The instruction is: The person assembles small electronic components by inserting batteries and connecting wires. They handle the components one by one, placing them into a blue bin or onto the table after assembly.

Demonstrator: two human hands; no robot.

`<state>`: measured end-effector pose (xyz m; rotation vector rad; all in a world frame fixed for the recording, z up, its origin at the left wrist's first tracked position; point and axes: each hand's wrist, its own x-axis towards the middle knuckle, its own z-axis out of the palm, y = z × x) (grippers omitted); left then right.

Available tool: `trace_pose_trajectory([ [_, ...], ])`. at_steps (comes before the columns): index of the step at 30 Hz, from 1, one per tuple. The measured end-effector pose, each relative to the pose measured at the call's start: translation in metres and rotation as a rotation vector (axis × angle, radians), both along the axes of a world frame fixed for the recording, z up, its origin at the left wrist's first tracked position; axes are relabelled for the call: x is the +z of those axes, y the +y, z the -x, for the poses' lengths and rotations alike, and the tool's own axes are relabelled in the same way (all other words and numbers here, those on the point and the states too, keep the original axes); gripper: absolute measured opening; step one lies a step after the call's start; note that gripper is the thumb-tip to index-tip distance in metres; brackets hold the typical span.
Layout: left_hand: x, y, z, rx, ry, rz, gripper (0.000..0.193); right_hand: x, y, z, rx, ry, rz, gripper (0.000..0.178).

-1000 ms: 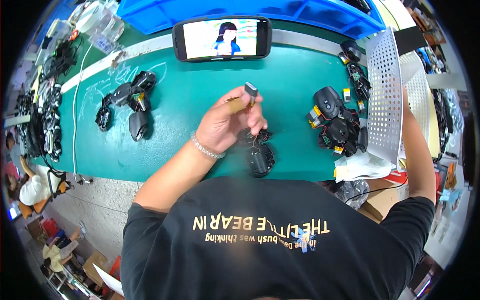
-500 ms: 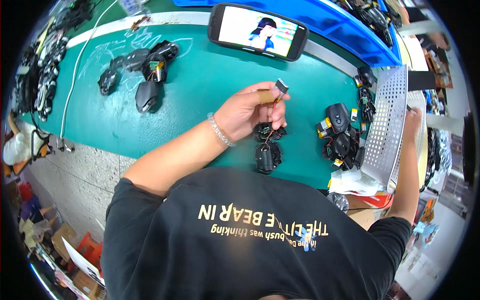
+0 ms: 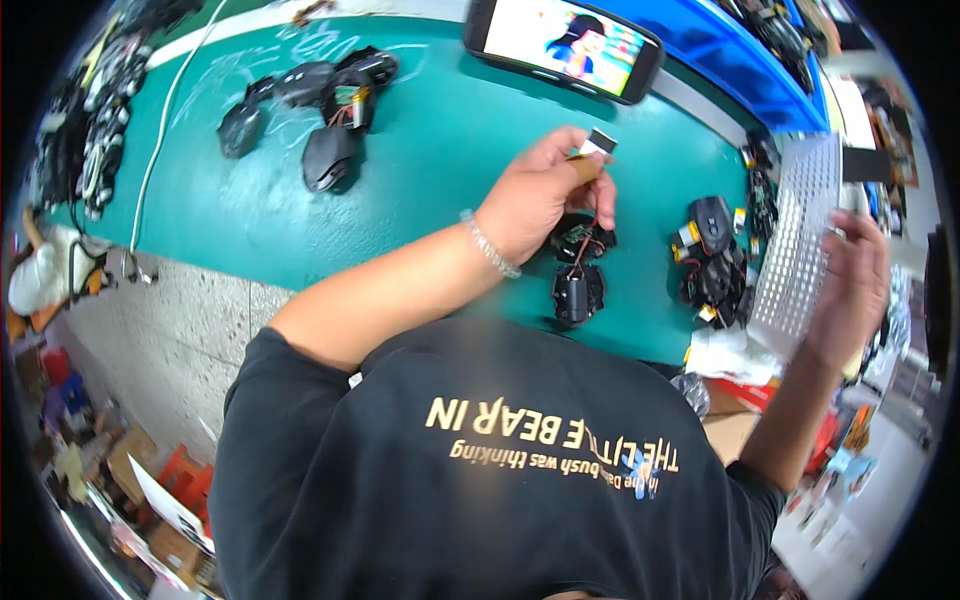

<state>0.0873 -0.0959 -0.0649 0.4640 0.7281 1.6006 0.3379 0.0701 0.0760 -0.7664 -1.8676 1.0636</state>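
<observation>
Between the thumb and fingers of my left hand (image 3: 535, 195) is a small flat battery (image 3: 599, 143), pale with a dark end. Just below that hand, an opened black computer mouse (image 3: 577, 292) lies on the green table (image 3: 450, 130), its two halves joined by thin wires and a circuit board (image 3: 585, 238) showing. My right hand (image 3: 850, 290) is raised at the white perforated basket (image 3: 798, 225), thumb and fingers drawn together. Something small and pale shows at its fingertips, too blurred to name.
A phone (image 3: 563, 45) playing a video leans near the blue bin (image 3: 720, 60). More opened mice with batteries lie at the right (image 3: 712, 225) and far left (image 3: 330, 160). A white cable (image 3: 160, 130) crosses the left side, beside bundled black cables (image 3: 95, 150).
My right hand has come out from the basket's far side, back toward me. The whole view has shifted, while my left hand keeps hold of the battery.
</observation>
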Motion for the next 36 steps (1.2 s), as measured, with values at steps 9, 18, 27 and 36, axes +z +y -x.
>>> trace_pose_trajectory([
  [9,0.014,-0.007,-0.011,0.173,0.33,-0.145,0.011,-0.087,-0.111,0.119,0.161,0.322,0.381,0.023],
  [18,0.022,-0.02,-0.018,0.272,0.545,-0.253,0.019,-0.094,-0.116,0.126,0.082,0.244,0.23,0.013],
  [27,0.014,-0.024,-0.017,0.274,0.686,-0.286,0.022,-0.097,-0.119,0.128,0.057,0.221,0.076,0.013],
  [36,0.012,-0.025,-0.018,0.29,0.74,-0.277,0.023,-0.096,-0.118,0.128,0.068,0.205,0.026,0.013],
])
